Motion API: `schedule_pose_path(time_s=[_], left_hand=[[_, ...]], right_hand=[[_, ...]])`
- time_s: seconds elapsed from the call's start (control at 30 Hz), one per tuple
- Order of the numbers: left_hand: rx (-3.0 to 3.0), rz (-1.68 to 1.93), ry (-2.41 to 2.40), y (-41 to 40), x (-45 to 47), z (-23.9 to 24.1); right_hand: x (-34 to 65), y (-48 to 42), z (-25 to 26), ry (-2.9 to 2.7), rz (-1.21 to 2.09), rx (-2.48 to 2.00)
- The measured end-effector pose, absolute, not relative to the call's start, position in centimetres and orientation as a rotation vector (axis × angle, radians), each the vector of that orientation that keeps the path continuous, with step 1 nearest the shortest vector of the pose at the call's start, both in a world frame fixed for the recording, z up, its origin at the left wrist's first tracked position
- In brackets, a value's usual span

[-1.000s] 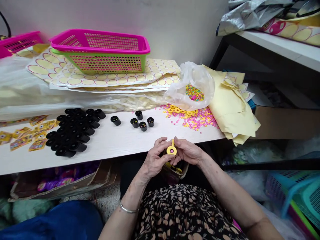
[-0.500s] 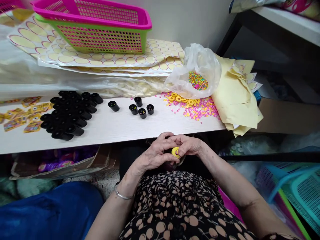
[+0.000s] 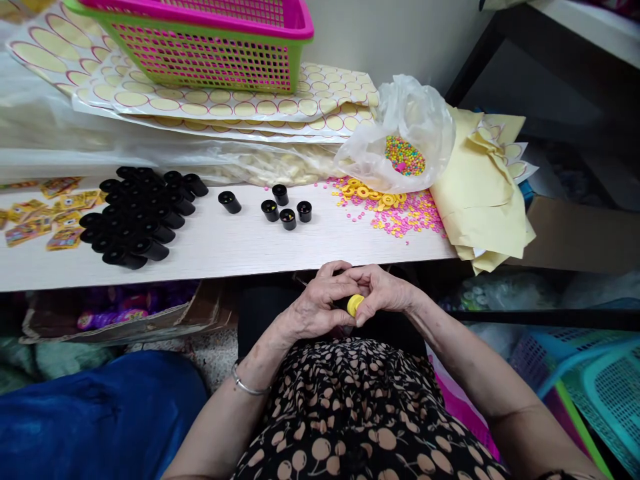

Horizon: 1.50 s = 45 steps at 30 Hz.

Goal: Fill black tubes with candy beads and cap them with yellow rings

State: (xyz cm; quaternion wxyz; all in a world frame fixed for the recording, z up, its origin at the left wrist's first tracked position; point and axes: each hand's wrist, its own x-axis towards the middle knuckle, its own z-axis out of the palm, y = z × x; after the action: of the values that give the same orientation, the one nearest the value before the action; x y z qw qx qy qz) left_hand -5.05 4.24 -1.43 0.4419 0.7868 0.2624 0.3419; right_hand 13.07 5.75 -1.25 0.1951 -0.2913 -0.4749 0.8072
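My left hand (image 3: 315, 308) and my right hand (image 3: 385, 291) meet just below the white table's front edge (image 3: 225, 267), above my lap. Both are closed around a small yellow cap (image 3: 355, 304) pinched between their fingertips. On the table lie a heap of black tubes (image 3: 137, 217), one tube lying apart (image 3: 229, 201), and three or so upright tubes (image 3: 287, 211). To the right are loose yellow rings (image 3: 370, 195) and pink and yellow beads (image 3: 400, 217) beside a clear plastic bag of coloured beads (image 3: 404, 155).
A pink and green mesh basket (image 3: 200, 40) rests on sheets of oval stickers (image 3: 240, 107) at the back. Yellow paper (image 3: 480, 193) hangs over the table's right end. Small printed stickers (image 3: 43, 213) lie at the left. Boxes and teal baskets (image 3: 600, 387) sit below.
The yellow piece was held open with a pink centre showing; now both hands have lowered toward my lap and closed over it. The view has tilted down.
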Motion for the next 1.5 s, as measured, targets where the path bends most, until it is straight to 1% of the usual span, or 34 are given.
schedule_pose_path(time_s=[0.17,0.3,0.43,0.53,0.6,0.7,0.77,0.87,0.93,1.0,1.1,1.23,1.33,1.37,1.4,1.5], left_hand=[[1.940,0.862,0.606,3.9,-5.2,-1.2],[1.973,0.826,0.609,3.8,-5.1,-1.8],[1.965,0.801,0.649,3.6,-5.3,-2.4],[2.021,0.781,0.701,3.3,-5.3,-2.4],[2.048,0.770,0.684,3.3,-5.2,-2.4],[2.010,0.845,0.645,3.8,-6.0,-2.4],[1.919,1.037,0.779,4.7,-7.3,-2.5],[1.691,1.341,1.316,7.3,-9.5,-3.0],[1.516,1.407,1.709,9.4,-10.4,-3.5],[1.407,1.390,1.929,11.3,-10.7,-3.8],[1.402,1.288,2.015,13.0,-10.5,-4.0],[1.392,1.242,2.037,13.8,-9.8,-4.0],[1.424,1.237,2.018,13.9,-9.6,-4.2],[1.441,1.230,2.017,13.9,-9.5,-4.2],[1.454,1.225,2.019,13.8,-9.4,-4.3],[1.469,1.221,2.022,13.0,-9.0,-4.1]], right_hand=[[12.7,4.9,-0.7,-1.353,2.153,-0.882],[12.1,3.7,-2.1,-1.186,2.077,-0.902],[11.3,2.7,-3.3,-1.020,2.119,-0.865],[10.9,2.4,-3.3,-1.032,2.169,-0.858],[10.8,2.7,-3.1,-1.101,2.121,-0.866],[11.1,3.3,-3.2,-1.313,1.911,-0.935],[11.3,3.7,-3.6,-1.577,1.641,-1.102],[11.3,4.0,-4.6,-2.105,1.134,-1.415],[11.0,4.2,-5.3,-2.405,0.875,-1.554],[10.7,4.5,-5.7,-2.578,0.724,-1.634],[11.0,4.8,-5.6,-2.674,0.693,-1.674],[12.9,4.9,-4.0,-2.700,0.803,-1.611],[14.6,5.8,-2.3,-2.478,0.964,-1.446],[15.0,6.5,-1.8,-2.370,0.952,-1.423],[15.2,7.3,-1.5,-2.271,0.880,-1.438],[15.0,10.6,-1.1,-2.123,0.506,-1.601]])
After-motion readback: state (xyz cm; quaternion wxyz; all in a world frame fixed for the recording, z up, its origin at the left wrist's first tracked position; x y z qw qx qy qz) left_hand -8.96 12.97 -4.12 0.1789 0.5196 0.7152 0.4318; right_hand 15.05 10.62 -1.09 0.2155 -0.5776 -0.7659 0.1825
